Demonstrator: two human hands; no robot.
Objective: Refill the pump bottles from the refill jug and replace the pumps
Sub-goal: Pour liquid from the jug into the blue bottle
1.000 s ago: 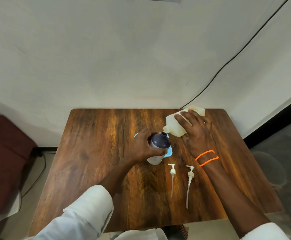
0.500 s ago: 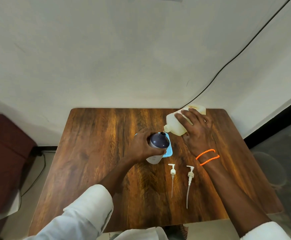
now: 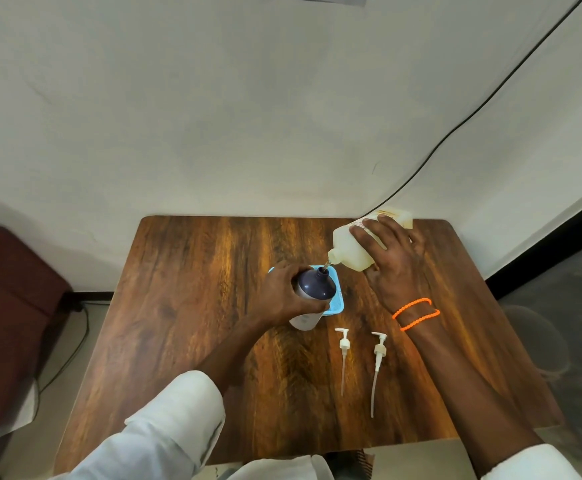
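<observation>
left hand (image 3: 284,295) grips bottle (image 3: 314,293), upright on table (image 3: 185,306) | right hand (image 3: 391,261) holds jug (image 3: 351,249) tilted, spout just above-right of bottle mouth | pumps (image 3: 344,344) lie nearer right hand

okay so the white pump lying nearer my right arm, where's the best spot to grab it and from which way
Probably pinch the white plastic pump with the long dip tube at its ribbed collar, just below the nozzle head. It lies flat on the wooden table, head away from you and tube towards you, so come from above with the fingers across the collar; the thin tube would likely flex.
</observation>
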